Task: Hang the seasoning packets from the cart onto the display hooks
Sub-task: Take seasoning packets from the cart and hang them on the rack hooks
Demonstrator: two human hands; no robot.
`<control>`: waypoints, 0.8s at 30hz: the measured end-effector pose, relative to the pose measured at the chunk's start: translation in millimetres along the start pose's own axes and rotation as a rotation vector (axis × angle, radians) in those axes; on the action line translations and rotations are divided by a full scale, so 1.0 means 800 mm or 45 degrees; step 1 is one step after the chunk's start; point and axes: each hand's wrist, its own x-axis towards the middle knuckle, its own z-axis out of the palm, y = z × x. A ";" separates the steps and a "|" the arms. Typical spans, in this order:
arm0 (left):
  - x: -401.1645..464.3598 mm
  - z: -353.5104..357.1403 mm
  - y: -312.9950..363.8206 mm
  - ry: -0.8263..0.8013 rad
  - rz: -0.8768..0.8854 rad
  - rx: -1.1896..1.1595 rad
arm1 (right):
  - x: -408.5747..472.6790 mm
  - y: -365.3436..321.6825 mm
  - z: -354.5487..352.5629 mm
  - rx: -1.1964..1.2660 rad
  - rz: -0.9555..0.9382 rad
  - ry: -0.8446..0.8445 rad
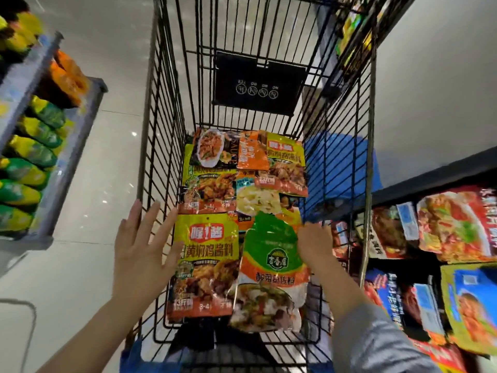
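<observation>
A black wire cart [161, 109] holds several seasoning packets lying flat on its floor. Nearest me are a yellow packet [207, 262] on the left and a green-and-orange packet [271, 267] on the right. My right hand [314, 242] reaches into the cart and its fingers curl over the crumpled upper right edge of the green packet. My left hand [139, 249] is spread with straight fingers over the cart's left wall, beside the yellow packet's left edge and holding nothing. More packets [285, 162] lie farther up the cart floor.
On the right, a dark display [430, 181] carries hanging red, yellow and blue packets [457, 230] close to the cart's side. A shelf [67, 162] with green-yellow and orange bags stands at the left. Pale tiled floor [107, 130] lies between shelf and cart.
</observation>
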 end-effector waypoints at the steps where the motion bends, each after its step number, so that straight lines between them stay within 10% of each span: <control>1: 0.000 0.000 0.001 -0.014 0.000 0.009 | 0.010 0.000 -0.002 -0.066 -0.014 -0.042; 8: 0.000 -0.002 0.003 -0.072 0.024 0.137 | 0.128 0.001 -0.041 0.513 -0.143 0.108; 18: -0.001 -0.003 0.005 -0.122 -0.031 0.214 | 0.244 0.006 -0.007 0.158 -0.223 -0.116; 24: -0.001 -0.003 0.007 -0.126 -0.045 0.181 | 0.211 0.007 -0.024 0.261 -0.339 0.248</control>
